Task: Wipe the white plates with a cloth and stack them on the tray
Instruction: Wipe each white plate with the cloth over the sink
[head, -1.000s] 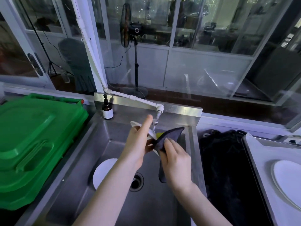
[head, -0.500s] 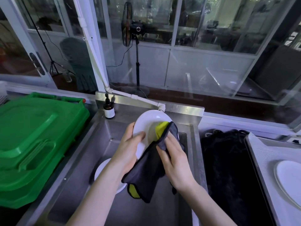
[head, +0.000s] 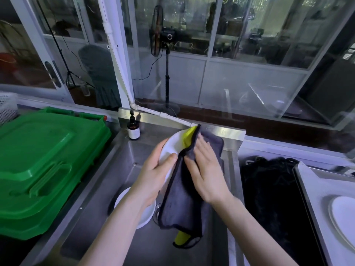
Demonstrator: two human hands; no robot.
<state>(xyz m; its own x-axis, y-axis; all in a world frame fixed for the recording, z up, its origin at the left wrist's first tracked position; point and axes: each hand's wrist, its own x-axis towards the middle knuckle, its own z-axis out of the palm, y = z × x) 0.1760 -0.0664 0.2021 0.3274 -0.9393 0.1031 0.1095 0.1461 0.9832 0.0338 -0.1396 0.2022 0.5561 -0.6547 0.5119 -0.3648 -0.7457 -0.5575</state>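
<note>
Wiping is the step in hand, as I judge it. The left hand (head: pixel 153 175) grips a white plate (head: pixel 172 144) at its rim, thumb on the front face and fingers behind. It holds the plate tilted up above the steel sink (head: pixel 107 189), probably so that the face turns toward the person and drops fall into the basin. The right hand (head: pixel 205 173) lies with straight, spread fingers on the grey cloth (head: pixel 184 204) and presses it flat against the plate; it does not pinch the cloth. The cloth shows a yellow-green inner side, covers the right part of the plate, and its long end hangs free into the sink. A second plate (head: pixel 146 214) lies on the sink floor under the left forearm, partly hidden, and it seems to wait for its turn. The tray (head: pixel 315 198) stands at the far right, well apart from the sink, and a third plate (head: pixel 343 217) is already on it. Between sink and tray lies a black heap (head: pixel 269 189); I cannot tell what it is, but the wiped plate must pass over it. The white water pipe (head: pixel 169 117) ends just behind the plate's upper edge, so a wide stroke could knock it. A brown pump bottle (head: pixel 133 129) and a green plastic lid (head: pixel 48 160) stay at the left, out of the way.
</note>
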